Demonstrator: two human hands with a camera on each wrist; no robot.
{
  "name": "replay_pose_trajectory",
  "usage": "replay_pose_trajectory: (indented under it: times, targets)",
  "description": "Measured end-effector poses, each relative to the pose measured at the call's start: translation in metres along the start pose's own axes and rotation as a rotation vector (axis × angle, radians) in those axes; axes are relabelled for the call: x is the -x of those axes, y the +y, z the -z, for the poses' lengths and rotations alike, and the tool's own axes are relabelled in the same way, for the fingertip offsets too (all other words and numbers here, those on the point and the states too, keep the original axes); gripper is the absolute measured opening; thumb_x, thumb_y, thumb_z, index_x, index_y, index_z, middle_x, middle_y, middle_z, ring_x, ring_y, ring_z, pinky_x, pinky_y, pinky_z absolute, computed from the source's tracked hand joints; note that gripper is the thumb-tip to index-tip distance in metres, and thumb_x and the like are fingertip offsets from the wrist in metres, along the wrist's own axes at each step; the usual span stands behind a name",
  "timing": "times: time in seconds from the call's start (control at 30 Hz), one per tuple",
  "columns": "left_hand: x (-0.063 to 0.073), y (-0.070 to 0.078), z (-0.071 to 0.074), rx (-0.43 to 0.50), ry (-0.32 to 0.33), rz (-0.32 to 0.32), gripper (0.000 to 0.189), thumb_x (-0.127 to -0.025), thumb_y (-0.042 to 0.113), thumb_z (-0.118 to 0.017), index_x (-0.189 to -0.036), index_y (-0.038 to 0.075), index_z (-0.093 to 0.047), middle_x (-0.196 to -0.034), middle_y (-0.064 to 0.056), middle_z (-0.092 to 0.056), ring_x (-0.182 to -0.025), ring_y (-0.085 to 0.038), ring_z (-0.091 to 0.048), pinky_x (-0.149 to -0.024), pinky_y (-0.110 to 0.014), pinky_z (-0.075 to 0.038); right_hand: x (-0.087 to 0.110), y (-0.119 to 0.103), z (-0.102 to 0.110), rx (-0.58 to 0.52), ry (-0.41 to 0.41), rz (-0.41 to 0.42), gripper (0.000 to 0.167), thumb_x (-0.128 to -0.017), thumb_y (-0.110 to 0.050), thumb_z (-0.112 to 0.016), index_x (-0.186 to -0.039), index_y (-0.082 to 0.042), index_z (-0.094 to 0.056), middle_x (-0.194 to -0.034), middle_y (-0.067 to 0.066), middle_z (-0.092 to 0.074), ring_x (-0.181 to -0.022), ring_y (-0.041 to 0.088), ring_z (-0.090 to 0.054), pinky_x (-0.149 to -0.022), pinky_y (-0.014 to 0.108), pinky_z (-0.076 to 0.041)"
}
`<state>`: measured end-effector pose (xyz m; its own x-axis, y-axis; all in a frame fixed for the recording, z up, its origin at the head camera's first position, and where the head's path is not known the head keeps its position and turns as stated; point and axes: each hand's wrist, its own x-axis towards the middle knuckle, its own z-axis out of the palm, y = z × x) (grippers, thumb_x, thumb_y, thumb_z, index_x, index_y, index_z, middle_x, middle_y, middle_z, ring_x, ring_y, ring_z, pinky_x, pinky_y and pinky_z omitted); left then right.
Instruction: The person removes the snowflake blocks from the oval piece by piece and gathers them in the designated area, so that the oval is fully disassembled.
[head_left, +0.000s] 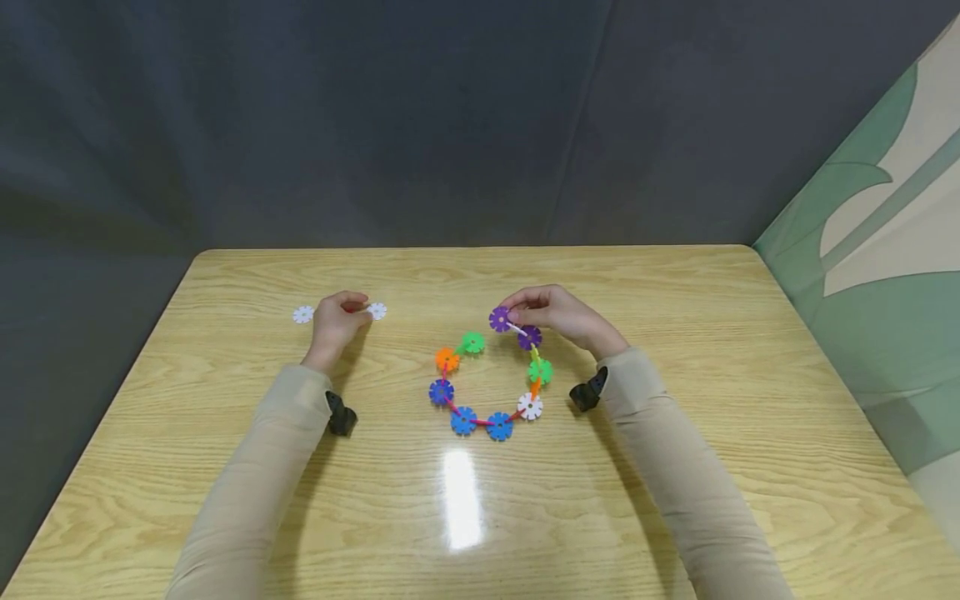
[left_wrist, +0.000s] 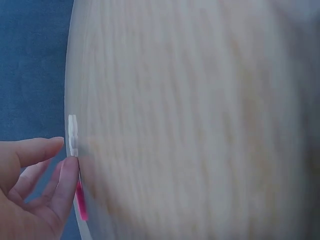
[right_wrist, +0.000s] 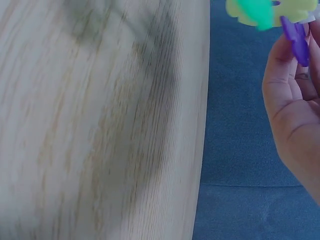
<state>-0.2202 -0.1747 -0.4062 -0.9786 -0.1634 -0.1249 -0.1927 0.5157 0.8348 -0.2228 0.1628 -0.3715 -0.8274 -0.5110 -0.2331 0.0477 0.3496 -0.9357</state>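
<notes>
My right hand (head_left: 551, 308) pinches the end of a chain of slotted snowflake discs, at a purple disc (head_left: 499, 319). A white connecting disc (head_left: 519, 330) links it to a second purple disc (head_left: 529, 337). In the right wrist view, a purple disc (right_wrist: 298, 42) hangs at the fingertips of the right hand (right_wrist: 295, 107) beside a yellow disc (right_wrist: 280, 12). My left hand (head_left: 337, 325) has thumb and finger apart at the near edge of a white disc (head_left: 377, 311). In the left wrist view, one fingertip overlaps that disc (left_wrist: 73, 131), with a pink disc (left_wrist: 81, 202) below.
The chain curves round the middle of the table, through green, white, blue and orange discs, to a green disc (head_left: 472, 342) across a gap from the purple end. Another white disc (head_left: 303, 314) lies left of my left hand. A dark curtain (head_left: 465, 125) stands behind the wooden table (head_left: 675, 275).
</notes>
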Motion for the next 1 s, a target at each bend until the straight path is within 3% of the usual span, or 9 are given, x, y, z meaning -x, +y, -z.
replay_pose_trajectory:
  times: [0.2, 0.4, 0.53, 0.7, 1.0]
  targets:
    - [0.002, 0.005, -0.002, 0.030, -0.031, -0.012, 0.034, -0.091, 0.006, -0.059, -0.123, -0.005, -0.059, -0.124, -0.024, -0.059, -0.109, -0.031, -0.058, -0.070, -0.010, -0.046, -0.002, -0.001, -0.002, -0.024, 0.003, 0.007, 0.024, -0.095, -0.011, -0.058, -0.115, 0.002, -0.060, -0.087, -0.009, -0.066, -0.082, 0.006, -0.061, -0.075, 0.021, -0.051]
    - [0.008, 0.019, -0.010, 0.080, -0.101, -0.052, 0.035, -0.094, 0.010, -0.057, -0.127, -0.004, -0.057, -0.128, -0.023, -0.057, -0.110, -0.032, -0.059, -0.084, -0.028, -0.055, -0.003, -0.003, -0.005, -0.046, -0.007, 0.049, 0.018, -0.094, -0.009, -0.058, -0.110, 0.000, -0.061, -0.087, -0.008, -0.065, -0.081, 0.007, -0.059, -0.072, 0.021, -0.050]
    - [0.013, 0.031, -0.018, 0.126, -0.143, -0.079, 0.035, -0.094, 0.010, -0.057, -0.127, -0.004, -0.057, -0.125, -0.023, -0.059, -0.102, -0.028, -0.061, -0.085, -0.032, -0.056, -0.005, -0.003, -0.006, -0.045, -0.012, 0.060, 0.020, -0.094, -0.009, -0.057, -0.111, 0.001, -0.061, -0.087, -0.009, -0.065, -0.082, 0.007, -0.059, -0.073, 0.021, -0.050]
    - [0.021, 0.045, -0.025, 0.212, -0.249, -0.089, 0.038, -0.096, 0.012, -0.055, -0.131, -0.004, -0.053, -0.127, -0.023, -0.057, -0.105, -0.025, -0.060, -0.094, -0.038, -0.054, -0.005, -0.006, -0.009, -0.029, -0.011, 0.052, 0.026, -0.094, -0.011, -0.059, -0.116, 0.003, -0.062, -0.090, -0.011, -0.068, -0.087, 0.006, -0.061, -0.080, 0.023, -0.051]
    - [0.034, 0.062, -0.037, 0.245, -0.466, -0.164, 0.042, -0.098, 0.020, -0.054, -0.131, -0.005, -0.052, -0.126, -0.027, -0.058, -0.115, -0.039, -0.058, -0.097, -0.045, -0.052, -0.007, -0.008, -0.013, -0.035, -0.013, 0.033, 0.030, -0.093, -0.015, -0.061, -0.117, 0.003, -0.065, -0.095, -0.008, -0.071, -0.093, 0.007, -0.063, -0.081, 0.023, -0.052]
